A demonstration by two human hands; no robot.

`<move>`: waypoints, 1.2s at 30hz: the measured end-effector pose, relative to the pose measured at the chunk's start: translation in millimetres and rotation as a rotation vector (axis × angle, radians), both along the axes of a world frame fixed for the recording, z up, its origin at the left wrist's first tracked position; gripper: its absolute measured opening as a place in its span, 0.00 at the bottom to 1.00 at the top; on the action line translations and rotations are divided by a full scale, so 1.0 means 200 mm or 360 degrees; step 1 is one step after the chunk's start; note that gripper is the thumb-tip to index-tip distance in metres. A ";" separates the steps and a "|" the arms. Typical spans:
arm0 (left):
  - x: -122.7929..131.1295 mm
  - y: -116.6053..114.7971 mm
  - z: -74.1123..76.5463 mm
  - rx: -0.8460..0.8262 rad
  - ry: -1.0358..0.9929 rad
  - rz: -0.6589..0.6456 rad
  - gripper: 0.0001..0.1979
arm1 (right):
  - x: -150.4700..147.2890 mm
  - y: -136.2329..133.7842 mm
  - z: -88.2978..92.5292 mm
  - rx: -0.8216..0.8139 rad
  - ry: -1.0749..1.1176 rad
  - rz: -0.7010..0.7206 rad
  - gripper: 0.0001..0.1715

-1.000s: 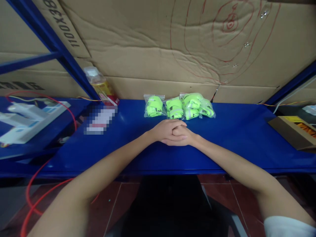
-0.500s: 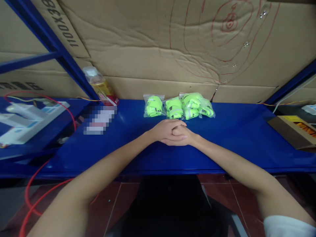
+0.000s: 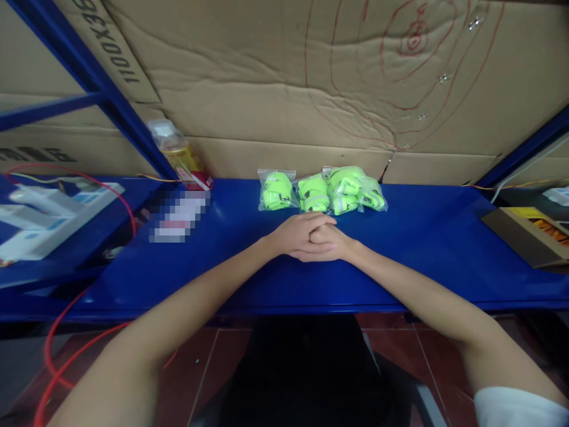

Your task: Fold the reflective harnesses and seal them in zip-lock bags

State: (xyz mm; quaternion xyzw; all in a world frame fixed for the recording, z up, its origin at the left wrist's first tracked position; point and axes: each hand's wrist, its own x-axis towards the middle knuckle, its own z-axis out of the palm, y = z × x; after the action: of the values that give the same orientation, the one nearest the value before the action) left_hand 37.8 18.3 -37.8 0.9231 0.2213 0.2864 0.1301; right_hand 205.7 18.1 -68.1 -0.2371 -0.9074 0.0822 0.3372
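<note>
My left hand (image 3: 293, 232) and my right hand (image 3: 338, 242) are clasped together at the middle of the blue tabletop (image 3: 186, 270). The left fingers wrap round the right hand, whose own fingers look curled in and are partly covered. No object shows between them. Just beyond the hands lie several clear plastic bags with folded neon-green fabric bands inside; the leftmost bag (image 3: 278, 191) stands a little apart, and the right-hand bags (image 3: 349, 188) are bunched against each other. My knuckles come close to the near edge of the middle bag (image 3: 313, 194).
A bottle wrapped in plastic (image 3: 180, 155) leans at the back left, with a blurred-out paper (image 3: 180, 216) before it. At far left are white power strips (image 3: 62, 222) and a red cable (image 3: 56, 344). An open cardboard box (image 3: 528, 237) sits right. Cardboard (image 3: 249, 118) walls the back.
</note>
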 end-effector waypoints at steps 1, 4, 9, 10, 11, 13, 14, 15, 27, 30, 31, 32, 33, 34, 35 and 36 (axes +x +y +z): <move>-0.01 0.01 0.01 0.0056 -0.0017 -0.0020 0.37 | 0.02 0.01 0.02 0.0047 -0.0036 0.0088 0.18; -0.05 0.04 0.02 0.0191 -0.0098 0.0146 0.40 | 0.13 0.06 0.12 0.0369 -0.0104 -0.0003 0.28; -0.18 0.15 -0.02 0.0230 0.0038 0.1194 0.44 | 0.38 0.17 0.26 0.0755 -0.0182 -0.0924 0.22; -0.21 0.17 -0.04 0.0182 0.0088 0.1361 0.45 | 0.41 0.19 0.27 0.0736 -0.0182 -0.1040 0.24; -0.23 0.19 -0.06 0.0092 0.0125 0.1465 0.47 | 0.45 0.21 0.28 0.0689 -0.0177 -0.1111 0.25; -0.28 0.23 -0.08 -0.0113 0.0170 0.1481 0.48 | 0.49 0.25 0.27 0.0563 -0.0139 -0.1155 0.26; -0.30 0.24 -0.09 -0.0178 0.0174 0.1446 0.49 | 0.50 0.26 0.26 0.0511 -0.0106 -0.1160 0.25; -0.31 0.25 -0.10 -0.0211 0.0165 0.1399 0.49 | 0.51 0.27 0.26 0.0477 -0.0061 -0.1171 0.23; -0.31 0.34 -0.15 -0.0070 -0.0448 0.1262 0.37 | 0.47 0.22 0.28 0.0719 0.0015 -0.1175 0.21; -0.28 0.28 -0.09 0.0173 -0.0741 0.1188 0.35 | 0.34 0.12 0.28 0.0509 0.0090 -0.0759 0.16; -0.26 0.24 -0.06 0.0292 -0.0753 0.1078 0.36 | 0.30 0.09 0.26 0.0311 0.0176 -0.0628 0.18; -0.24 0.20 -0.02 0.0382 -0.0707 0.0937 0.37 | 0.26 0.07 0.24 0.0062 0.0298 -0.0509 0.22; -0.21 0.15 0.01 0.0451 -0.0653 0.0807 0.38 | 0.23 0.05 0.22 -0.0199 0.0426 -0.0393 0.27; -0.18 0.10 0.03 0.0484 -0.0593 0.0699 0.39 | 0.20 0.03 0.19 -0.0413 0.0542 -0.0298 0.32; -0.16 0.06 0.05 0.0483 -0.0513 0.0601 0.40 | 0.18 0.03 0.15 -0.0562 0.0632 -0.0246 0.35; -0.13 0.03 0.07 0.0468 -0.0408 0.0489 0.42 | 0.16 0.02 0.12 -0.0654 0.0694 -0.0232 0.36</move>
State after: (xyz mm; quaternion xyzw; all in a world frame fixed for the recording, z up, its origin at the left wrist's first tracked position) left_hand 11.2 23.7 -24.6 0.8437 0.2966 0.4468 -0.0236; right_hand 238.4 23.0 -43.5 -0.3417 -0.7585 0.2884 0.4740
